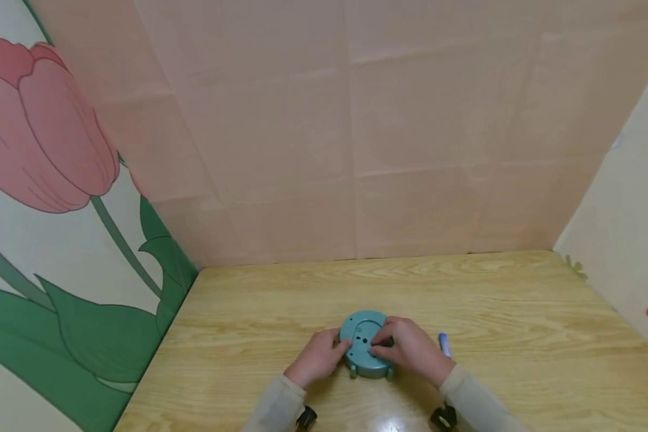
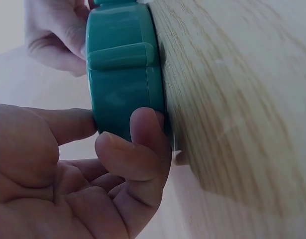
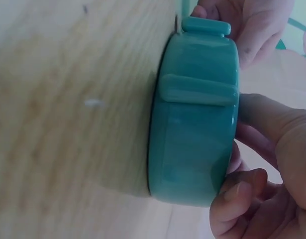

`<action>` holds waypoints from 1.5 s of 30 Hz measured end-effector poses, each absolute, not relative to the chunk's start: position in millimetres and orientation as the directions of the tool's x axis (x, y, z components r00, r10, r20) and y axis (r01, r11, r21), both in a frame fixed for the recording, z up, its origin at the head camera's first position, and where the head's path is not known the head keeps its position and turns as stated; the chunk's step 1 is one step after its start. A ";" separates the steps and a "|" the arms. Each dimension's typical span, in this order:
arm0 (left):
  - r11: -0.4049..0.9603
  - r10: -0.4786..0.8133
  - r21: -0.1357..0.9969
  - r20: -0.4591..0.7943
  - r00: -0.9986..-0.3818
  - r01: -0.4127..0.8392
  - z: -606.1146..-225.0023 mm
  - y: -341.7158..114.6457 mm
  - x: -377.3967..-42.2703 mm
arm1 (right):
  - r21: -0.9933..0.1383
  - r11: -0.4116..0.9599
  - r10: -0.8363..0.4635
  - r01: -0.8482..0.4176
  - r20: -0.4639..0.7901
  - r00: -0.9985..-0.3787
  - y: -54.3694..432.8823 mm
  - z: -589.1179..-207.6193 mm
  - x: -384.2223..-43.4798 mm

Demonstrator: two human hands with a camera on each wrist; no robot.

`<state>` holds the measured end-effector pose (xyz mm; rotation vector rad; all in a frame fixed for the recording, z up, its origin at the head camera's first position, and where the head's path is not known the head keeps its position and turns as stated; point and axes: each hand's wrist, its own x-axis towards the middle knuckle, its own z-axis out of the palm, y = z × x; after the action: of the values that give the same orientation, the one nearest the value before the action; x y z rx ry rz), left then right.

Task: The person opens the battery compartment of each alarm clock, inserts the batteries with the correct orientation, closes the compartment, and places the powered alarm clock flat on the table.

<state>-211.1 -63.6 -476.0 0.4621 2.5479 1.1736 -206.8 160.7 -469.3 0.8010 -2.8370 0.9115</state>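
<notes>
Left hand grips a teal case the half-curled right hand touches.

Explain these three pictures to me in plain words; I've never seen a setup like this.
There is no machine here: a person works bare-handed, with the left hand and the right hand. The wide picture comes from a camera on the head, looking forward and down. The two close ones come from a camera on each wrist, which is why the scene appears turned sideways there.

On the wooden table are a round teal case and, to its right, what looks like a blue pen. The left hand holds the case at its edge, thumb on the upper face. The right hand touches that face too; whether it pinches something small there, I cannot tell.
</notes>
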 end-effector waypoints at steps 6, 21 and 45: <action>0.623 0.403 0.769 -0.158 -0.901 0.144 -476.5 -63.5 -211.4 | -0.435 0.732 -0.489 -0.525 0.203 -0.849 159.3 -465.8 -204.5; 0.621 0.390 0.779 -0.212 -0.896 0.086 -472.9 -62.2 -210.7 | -0.273 0.787 -0.461 -0.554 0.337 -0.821 151.1 -464.4 -192.1; 0.606 0.404 0.787 -0.184 -0.896 0.112 -471.3 -61.8 -207.0 | -0.224 0.741 -0.558 -0.634 0.320 -0.766 149.9 -466.8 -198.4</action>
<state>-207.0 -61.8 -471.3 0.4160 2.4908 1.1865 -198.4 149.9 -466.8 0.9423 -2.7096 0.4734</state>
